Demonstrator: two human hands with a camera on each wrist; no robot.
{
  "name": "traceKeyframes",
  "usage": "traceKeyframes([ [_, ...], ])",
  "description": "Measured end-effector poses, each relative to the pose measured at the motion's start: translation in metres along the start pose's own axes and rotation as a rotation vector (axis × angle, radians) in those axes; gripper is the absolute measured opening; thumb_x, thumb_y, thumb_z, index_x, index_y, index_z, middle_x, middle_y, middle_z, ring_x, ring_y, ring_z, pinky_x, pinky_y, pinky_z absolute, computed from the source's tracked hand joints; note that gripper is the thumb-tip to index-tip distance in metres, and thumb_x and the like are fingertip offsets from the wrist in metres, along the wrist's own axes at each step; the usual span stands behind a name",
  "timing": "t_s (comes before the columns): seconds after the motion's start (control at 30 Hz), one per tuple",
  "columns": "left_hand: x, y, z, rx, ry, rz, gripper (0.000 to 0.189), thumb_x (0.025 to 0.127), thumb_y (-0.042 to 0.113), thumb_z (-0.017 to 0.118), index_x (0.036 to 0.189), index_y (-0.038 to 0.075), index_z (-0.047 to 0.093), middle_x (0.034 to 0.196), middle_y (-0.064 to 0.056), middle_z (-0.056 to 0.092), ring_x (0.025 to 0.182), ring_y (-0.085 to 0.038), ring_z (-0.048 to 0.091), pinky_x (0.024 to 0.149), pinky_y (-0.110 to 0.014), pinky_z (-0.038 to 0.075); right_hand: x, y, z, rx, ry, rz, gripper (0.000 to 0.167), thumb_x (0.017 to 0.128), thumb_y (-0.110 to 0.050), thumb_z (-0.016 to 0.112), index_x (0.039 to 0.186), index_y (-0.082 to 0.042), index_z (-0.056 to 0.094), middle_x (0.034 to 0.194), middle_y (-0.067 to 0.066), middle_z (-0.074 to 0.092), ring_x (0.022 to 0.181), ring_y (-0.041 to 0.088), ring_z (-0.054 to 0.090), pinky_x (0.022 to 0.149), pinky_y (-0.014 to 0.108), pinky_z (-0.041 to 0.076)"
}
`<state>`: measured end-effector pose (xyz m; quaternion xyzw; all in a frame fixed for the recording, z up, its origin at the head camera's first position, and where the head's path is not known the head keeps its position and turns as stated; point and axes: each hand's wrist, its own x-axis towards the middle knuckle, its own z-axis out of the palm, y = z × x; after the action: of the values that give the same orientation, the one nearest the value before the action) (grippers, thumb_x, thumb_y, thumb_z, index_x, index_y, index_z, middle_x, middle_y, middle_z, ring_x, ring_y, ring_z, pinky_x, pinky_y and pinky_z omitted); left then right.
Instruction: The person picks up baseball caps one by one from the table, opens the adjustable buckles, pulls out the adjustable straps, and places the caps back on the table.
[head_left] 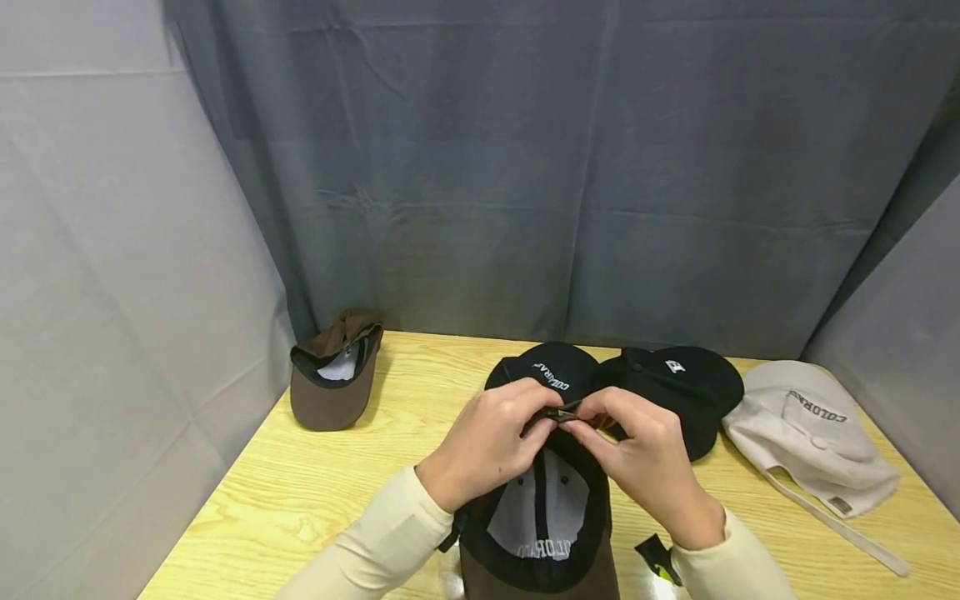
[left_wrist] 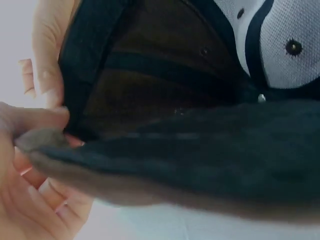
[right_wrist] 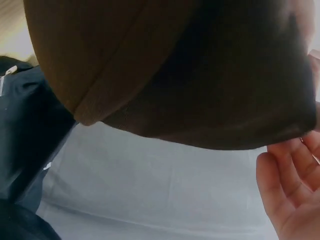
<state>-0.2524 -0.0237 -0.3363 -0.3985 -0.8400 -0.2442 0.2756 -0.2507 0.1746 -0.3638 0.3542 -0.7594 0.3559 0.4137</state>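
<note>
A brown cap (head_left: 486,577) is held up with its dark-banded inside toward me and its brim pointing down. My left hand (head_left: 495,433) pinches one side of the narrow strap at the cap's back opening. From the other side my right hand (head_left: 648,458) pinches the same strap, the fingertips of both hands nearly meeting. In the left wrist view, fingers (left_wrist: 47,75) grip the edge of the cap's dark inner band (left_wrist: 90,60). The right wrist view has the cap's brown outside (right_wrist: 100,55), with curled fingers (right_wrist: 280,170) at its lower edge.
Another brown cap (head_left: 330,404) lies at the table's back left. Behind my hands are a black lettered cap (head_left: 555,362) and a second black cap (head_left: 697,392). A beige cap (head_left: 802,417) with a trailing strap lies at right. Grey curtains (head_left: 450,167) stand behind the table.
</note>
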Motion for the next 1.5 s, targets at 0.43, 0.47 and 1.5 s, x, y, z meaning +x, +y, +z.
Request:
traceKeyframes([
  [0.43, 0.012, -0.006, -0.045, 0.121, 0.121, 0.034, 0.015, 0.089, 0.007, 0.069, 0.102, 0.014, 0.070, 0.097, 0.004, 0.069, 0.083, -0.007, 0.069, 0.070, -0.023, 0.056, -0.001, -0.012, -0.004, 0.090, 0.021, -0.029, 0.031, 0.095, -0.038, 0.063, 0.092, -0.008, 0.071, 0.089, -0.001, 0.069, 0.073, 0.005, 0.059, 0.069, 0.012, 0.049],
  [0.47, 0.013, -0.008, -0.051, 0.149, 0.135, 0.033, 0.014, 0.089, 0.008, 0.069, 0.101, 0.015, 0.070, 0.096, 0.004, 0.069, 0.082, -0.007, 0.069, 0.069, -0.024, 0.056, -0.002, -0.012, -0.005, 0.087, 0.018, -0.025, 0.030, 0.095, -0.037, 0.063, 0.092, -0.008, 0.071, 0.090, -0.001, 0.069, 0.073, 0.005, 0.059, 0.069, 0.012, 0.049],
  [1.5, -0.034, -0.156, -0.030, 0.474, -0.247, 0.180, 0.013, 0.087, 0.005, 0.071, 0.099, 0.012, 0.069, 0.089, -0.004, 0.057, 0.065, -0.016, 0.054, 0.060, -0.030, 0.046, -0.073, -0.027, -0.032, -0.150, -0.401, 0.181, 0.036, 0.073, -0.010, 0.084, 0.097, -0.030, 0.066, 0.102, -0.019, 0.062, 0.083, -0.004, 0.059, 0.075, 0.007, 0.047],
])
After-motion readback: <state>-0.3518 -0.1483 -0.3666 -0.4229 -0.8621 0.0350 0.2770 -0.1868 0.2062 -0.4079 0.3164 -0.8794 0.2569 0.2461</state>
